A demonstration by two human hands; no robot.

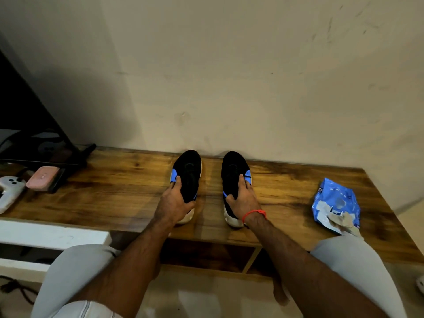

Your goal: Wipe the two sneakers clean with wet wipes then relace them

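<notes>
Knees in grey fabric frame the bottom edge. Left hand (175, 203) grips the left sneaker (187, 177); right hand (242, 198) grips the right sneaker (234, 175). Hands apart, one per shoe. Sneakers stand parallel, toes to the wall (252, 76), heels toward the person. Wet wipes pack (336, 203) lies well right, nearer the right hand. Surface: wooden table (114, 191); game controller (10, 189) at left edge.

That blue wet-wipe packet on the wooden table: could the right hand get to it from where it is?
Probably yes. The blue wet-wipe packet lies on bare wooden table right of the right hand, nothing between. But that hand grips the right black sneaker, so it must let go first.
</notes>
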